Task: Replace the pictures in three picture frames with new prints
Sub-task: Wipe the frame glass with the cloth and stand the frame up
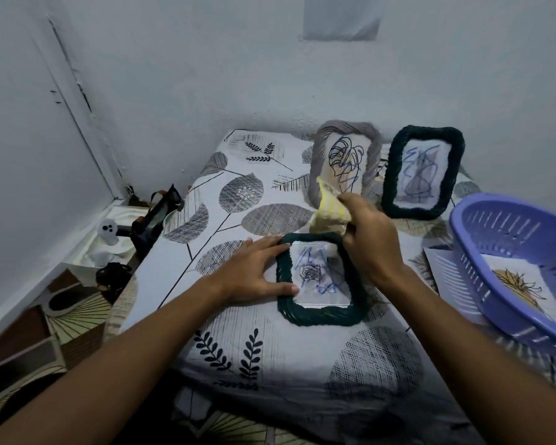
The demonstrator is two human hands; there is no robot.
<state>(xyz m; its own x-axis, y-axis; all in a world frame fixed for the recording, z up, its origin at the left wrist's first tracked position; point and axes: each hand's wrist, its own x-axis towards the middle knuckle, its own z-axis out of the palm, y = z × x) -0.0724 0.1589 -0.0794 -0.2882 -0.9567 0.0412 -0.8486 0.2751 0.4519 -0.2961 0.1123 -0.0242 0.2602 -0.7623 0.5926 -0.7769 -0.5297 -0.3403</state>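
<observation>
A dark green woven frame [321, 317] lies flat on the table, showing a rose picture with blue scribbles under clear plastic. My left hand [254, 271] rests on its left edge, fingers spread and straight. My right hand [371, 242] grips a yellow-white cloth [329, 207] above the frame's upper right corner. Behind stand a grey woven frame [374, 155] with a line-drawn leaf and a second dark green frame [395, 175] with a scribbled picture.
A purple plastic basket [507, 252] at the right holds a print [523, 290] of a yellow plant. The table wears a leaf-patterned cloth [238, 194]. To the left, on the floor, are a dark bag [154, 220] and small items.
</observation>
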